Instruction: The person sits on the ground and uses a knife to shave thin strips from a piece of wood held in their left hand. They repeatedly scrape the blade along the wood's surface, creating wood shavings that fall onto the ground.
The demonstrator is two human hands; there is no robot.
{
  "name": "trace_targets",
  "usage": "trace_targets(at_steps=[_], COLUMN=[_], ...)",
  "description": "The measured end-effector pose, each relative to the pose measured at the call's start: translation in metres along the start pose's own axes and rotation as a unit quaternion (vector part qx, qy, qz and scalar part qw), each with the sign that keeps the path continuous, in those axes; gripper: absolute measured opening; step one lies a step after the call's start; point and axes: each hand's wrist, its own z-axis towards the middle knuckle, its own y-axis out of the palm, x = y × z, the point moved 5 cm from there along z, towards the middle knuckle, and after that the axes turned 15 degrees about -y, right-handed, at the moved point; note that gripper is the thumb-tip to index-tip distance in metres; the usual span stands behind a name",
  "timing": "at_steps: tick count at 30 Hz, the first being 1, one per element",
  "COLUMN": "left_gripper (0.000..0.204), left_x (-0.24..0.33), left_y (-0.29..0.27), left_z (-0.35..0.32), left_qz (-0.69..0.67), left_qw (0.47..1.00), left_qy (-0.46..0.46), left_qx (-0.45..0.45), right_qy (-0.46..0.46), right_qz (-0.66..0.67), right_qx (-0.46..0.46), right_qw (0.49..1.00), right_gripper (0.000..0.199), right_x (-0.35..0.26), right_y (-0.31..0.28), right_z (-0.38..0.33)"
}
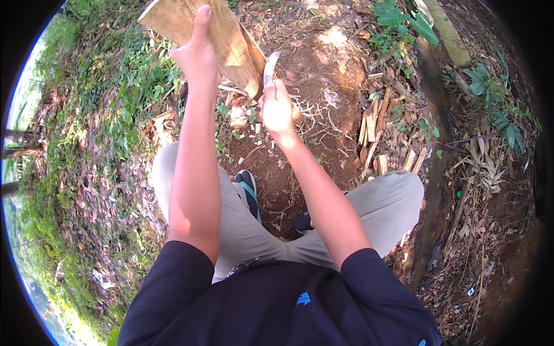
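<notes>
My left hand (198,57) is wrapped round a thick split piece of wood (231,49), thumb up along its face, and holds it tilted near the top of the view. In my right hand (279,109) is a knife with a short, pale, curved blade (270,67). The blade points up and lies beside the right edge of the wood, close to its lower end; whether it touches cannot be made out. My fingers hide the knife's handle.
Bare brown soil (277,167) with wood chips and thin roots lies between my feet. Split sticks (372,124) lie by my right knee. Green weeds (133,92) and dry leaves cover the left side. A leafy plant (398,17) grows at the far right.
</notes>
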Motion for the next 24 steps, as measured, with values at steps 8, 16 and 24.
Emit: trace_targets(at_steps=[8,16,24], left_gripper=[0.054,0.049,0.050], left_x=[-0.006,-0.007,-0.001], left_y=[-0.018,-0.005,-0.003], left_z=[0.007,0.002,-0.004], left_qz=[0.010,-0.010,-0.002], left_qw=[1.000,0.999,1.000], left_qy=[0.021,0.042,0.013], left_qx=[0.008,-0.032,-0.017], right_qy=[-0.003,-0.037,0.177], right_qz=[0.049,0.107,0.323], right_qx=[0.019,0.072,-0.021], right_qw=[0.999,0.991,0.929], right_gripper=[0.019,0.015,0.020], right_x=[-0.025,-0.007,-0.034], right_y=[0.010,0.019,0.017], right_z=[-0.011,-0.019,0.002])
